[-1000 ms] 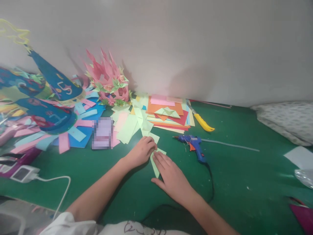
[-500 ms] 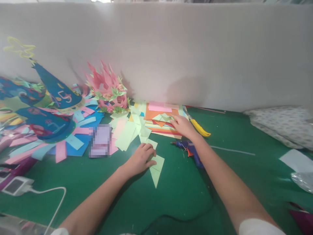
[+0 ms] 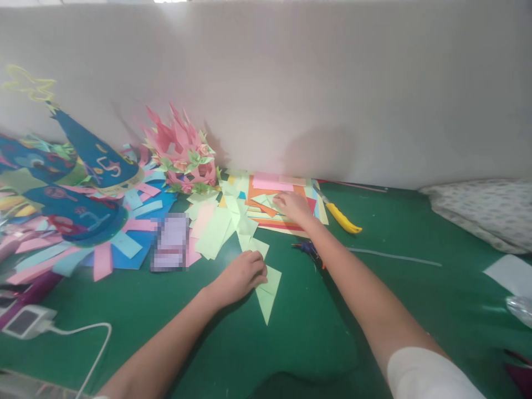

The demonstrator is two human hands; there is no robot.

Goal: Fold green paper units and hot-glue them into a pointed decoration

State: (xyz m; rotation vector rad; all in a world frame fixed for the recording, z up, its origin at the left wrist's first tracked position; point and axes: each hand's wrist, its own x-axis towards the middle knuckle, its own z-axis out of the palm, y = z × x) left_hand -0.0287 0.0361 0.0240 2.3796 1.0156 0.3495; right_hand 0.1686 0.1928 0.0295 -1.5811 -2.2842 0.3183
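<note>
My left hand (image 3: 241, 278) lies low over the table with its fingers curled together. Its fingertips and thumb meet the edge of a light green folded paper (image 3: 271, 288), which has a pointed end towards me. Further back, my right hand (image 3: 294, 206) has its fingers closed at a small light green folded paper piece (image 3: 262, 201). That piece lies over a stack of coloured paper (image 3: 291, 226) with orange, pink, red and yellow sheets. Loose light green paper strips (image 3: 214, 230) are spread left of the stack.
A blue glue gun (image 3: 306, 247) lies partly under my right forearm. Right of the stack is a yellow-handled knife (image 3: 343, 218). Blue decorated paper hats (image 3: 93, 147), a pink paper crown (image 3: 183, 152) and a blurred-out phone-like object (image 3: 171, 241) stand or lie to the left.
My right hand has shifted left along the stack, its fingers drawing in on the small green piece. The fingers of my left hand have closed together at the nearer green paper.
</note>
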